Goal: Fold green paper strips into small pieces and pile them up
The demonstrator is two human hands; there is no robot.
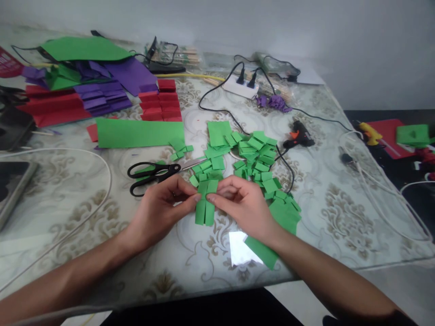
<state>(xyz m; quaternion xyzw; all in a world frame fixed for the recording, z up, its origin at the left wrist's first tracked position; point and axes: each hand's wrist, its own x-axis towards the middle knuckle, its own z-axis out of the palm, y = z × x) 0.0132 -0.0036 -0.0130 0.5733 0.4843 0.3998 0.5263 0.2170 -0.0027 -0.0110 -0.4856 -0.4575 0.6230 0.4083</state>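
Paper, green (201, 213), with a line down its middle, is up above the counter (152, 253)! Left hand (161, 206): thumb and fingers pinching the left edge. Right hand (243, 203): thumb and fingers pinching the right edge, so that's 2 hands on 1 piece. Just beyond, green cuttings (258, 146) lie heaped; black-handled scissors (174, 168) lie near the left hand, a black glue gun (303, 136) farther right.

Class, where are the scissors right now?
In the head view, the scissors lie left of centre, between the left hand and the long green strip.
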